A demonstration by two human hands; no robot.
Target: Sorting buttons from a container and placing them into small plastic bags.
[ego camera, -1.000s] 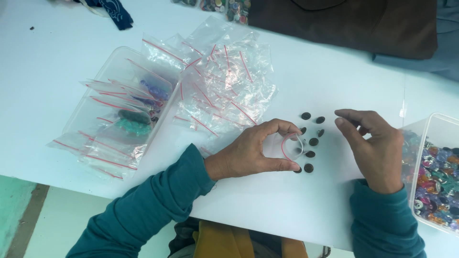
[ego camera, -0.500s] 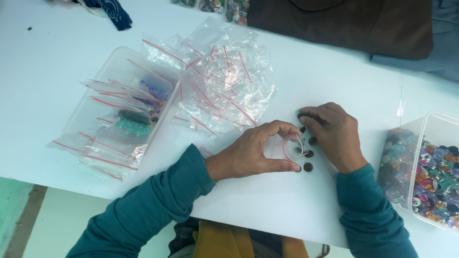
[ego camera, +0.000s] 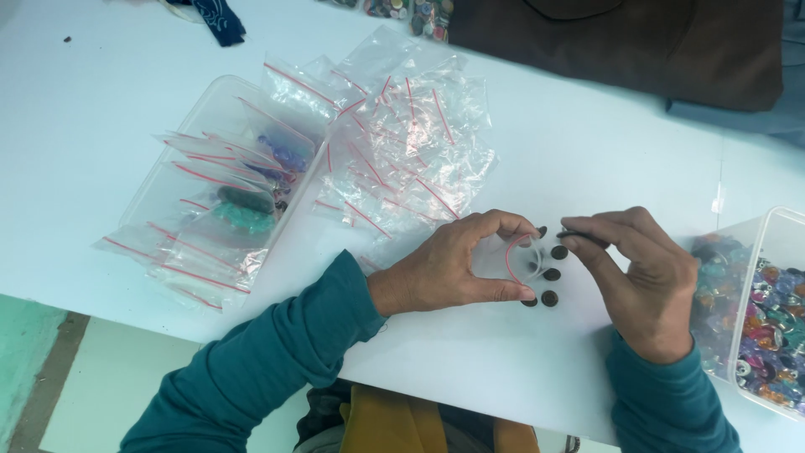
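The table [ego camera: 101,117] is plain white, and everything else is placed off that. Both sleeves [ego camera: 277,352] are a solid teal, no pattern. The little bag [ego camera: 503,260] held over the table's near edge is clear plastic with a red strip along its mouth. Right beside it the buttons [ego camera: 551,285] lying on the table are dark brown, almost black. Toward the table's middle, the pile of bags [ego camera: 402,151] is the same clear plastic with thin red lines. At the table's right end a clear box [ego camera: 771,310] holds a jumble of purple, blue, red and green pieces. A dark blue cloth [ego camera: 214,17] sits at the far edge.
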